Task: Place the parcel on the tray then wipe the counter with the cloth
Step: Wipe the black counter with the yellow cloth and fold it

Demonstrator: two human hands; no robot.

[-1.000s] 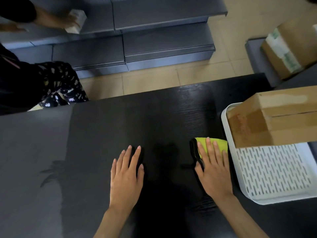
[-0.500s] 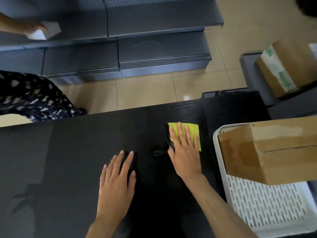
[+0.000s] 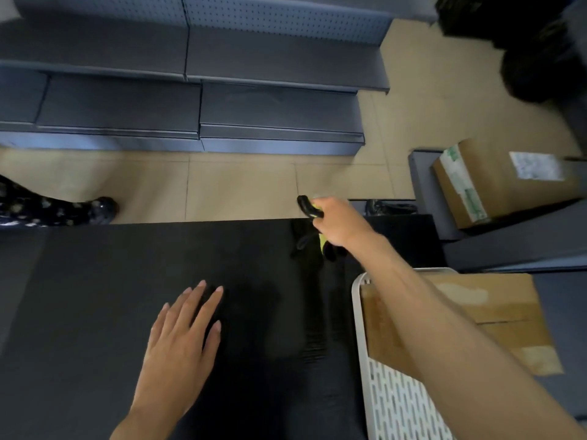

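The brown cardboard parcel (image 3: 505, 315) lies on the white slotted tray (image 3: 394, 404) at the right of the black counter (image 3: 127, 281). My right hand (image 3: 340, 222) reaches to the counter's far edge and grips the yellow-green cloth with black trim (image 3: 309, 209), bunched and lifted; part of it hangs under my palm. My left hand (image 3: 184, 338) rests flat on the counter near the middle, fingers straight, holding nothing.
Grey shelving (image 3: 197, 90) stands beyond a strip of tan floor. A person's patterned leg and dark shoe (image 3: 101, 209) are at the left. A second cardboard box (image 3: 495, 182) sits on a grey surface at the right.
My right hand slid the cloth away across the counter to its far edge, then curled around it and lifted it. The left hand stayed flat. The view tilted forward.
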